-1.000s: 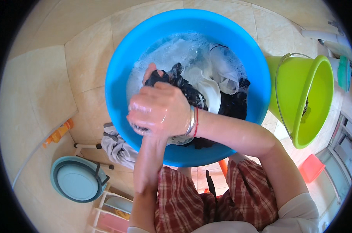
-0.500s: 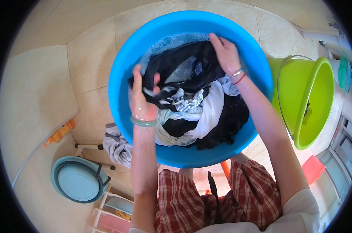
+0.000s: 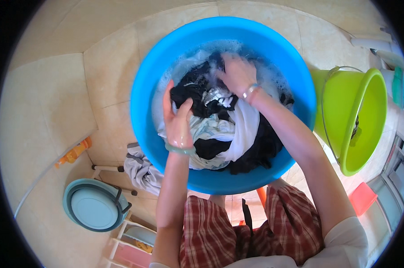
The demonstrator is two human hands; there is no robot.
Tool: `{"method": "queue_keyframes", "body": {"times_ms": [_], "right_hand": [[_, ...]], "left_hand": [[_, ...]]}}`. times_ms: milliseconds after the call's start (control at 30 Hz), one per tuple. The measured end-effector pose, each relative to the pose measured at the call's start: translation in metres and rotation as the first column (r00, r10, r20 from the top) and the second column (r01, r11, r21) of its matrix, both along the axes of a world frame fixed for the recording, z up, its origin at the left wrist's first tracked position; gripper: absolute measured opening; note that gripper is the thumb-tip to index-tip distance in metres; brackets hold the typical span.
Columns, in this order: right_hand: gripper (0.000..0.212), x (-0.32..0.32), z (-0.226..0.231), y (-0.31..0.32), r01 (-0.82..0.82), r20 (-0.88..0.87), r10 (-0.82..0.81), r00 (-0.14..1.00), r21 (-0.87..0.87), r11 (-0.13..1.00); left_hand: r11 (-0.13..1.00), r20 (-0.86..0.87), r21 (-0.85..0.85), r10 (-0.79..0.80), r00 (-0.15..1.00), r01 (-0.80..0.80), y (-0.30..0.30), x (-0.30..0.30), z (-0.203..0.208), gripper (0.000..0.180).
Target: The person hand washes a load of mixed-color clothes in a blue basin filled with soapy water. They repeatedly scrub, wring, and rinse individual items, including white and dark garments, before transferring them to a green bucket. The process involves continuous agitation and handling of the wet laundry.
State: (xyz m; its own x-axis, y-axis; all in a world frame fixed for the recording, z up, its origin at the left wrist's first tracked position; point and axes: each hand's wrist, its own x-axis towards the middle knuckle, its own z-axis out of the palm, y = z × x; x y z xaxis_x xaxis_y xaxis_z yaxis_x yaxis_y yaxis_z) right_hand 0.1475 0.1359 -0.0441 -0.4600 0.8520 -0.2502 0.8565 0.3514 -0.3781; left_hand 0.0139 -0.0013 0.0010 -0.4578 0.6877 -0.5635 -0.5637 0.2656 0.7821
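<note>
A wide blue basin [image 3: 144, 134] holds soapy water and a heap of wet laundry. Between the thumb and fingers of my left hand [image 3: 178, 123] is the edge of a bunched black garment [image 3: 186, 91] at the heap's left side. My right hand [image 3: 238, 75] is closed on the far part of the same garment, its fingertips blurred and partly hidden in cloth and suds. Just below lies a black-and-white striped patch [image 3: 216, 96]. Nearer to me are a twisted white cloth [image 3: 246, 127] and another black piece [image 3: 255, 156].
A lime-green bucket [image 3: 333, 111] with a wire handle lies tipped beside the basin's right side. Grey cloth [image 3: 141, 169] is at the lower left, near a rack. Folding basins [image 3: 92, 210] and an orange bottle [image 3: 74, 152] are by the left wall.
The spread black garment has been gathered into a bunch and lowered into the suds. My right hand moved left and down toward the middle; my left hand shifted slightly right.
</note>
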Motion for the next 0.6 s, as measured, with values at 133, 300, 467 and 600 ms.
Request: {"method": "queue_keyframes", "body": {"times_ms": [133,300,467,600], "right_hand": [[0.031,-0.003,0.073,-0.057,-0.140,-0.466,0.199,0.862,0.157,0.978],[0.029,0.005,0.120,-0.117,-0.360,-0.625,0.423,0.656,0.235,0.903],[0.024,-0.016,0.111,-0.122,-0.306,-0.618,0.484,0.619,0.378,0.874],[0.024,-0.031,0.098,-0.092,-0.182,-0.704,0.427,0.568,0.399,0.899]], "left_hand": [[0.997,0.425,0.037,0.052,0.904,-0.075,0.003,0.008,0.009,0.053],[0.982,0.535,0.190,-0.098,0.839,-0.007,0.016,0.013,0.022,0.053],[0.961,0.579,0.275,-0.153,0.801,-0.016,0.012,0.032,0.013,0.042],[0.985,0.611,0.132,0.005,0.792,-0.109,0.001,0.036,0.013,0.035]]}}
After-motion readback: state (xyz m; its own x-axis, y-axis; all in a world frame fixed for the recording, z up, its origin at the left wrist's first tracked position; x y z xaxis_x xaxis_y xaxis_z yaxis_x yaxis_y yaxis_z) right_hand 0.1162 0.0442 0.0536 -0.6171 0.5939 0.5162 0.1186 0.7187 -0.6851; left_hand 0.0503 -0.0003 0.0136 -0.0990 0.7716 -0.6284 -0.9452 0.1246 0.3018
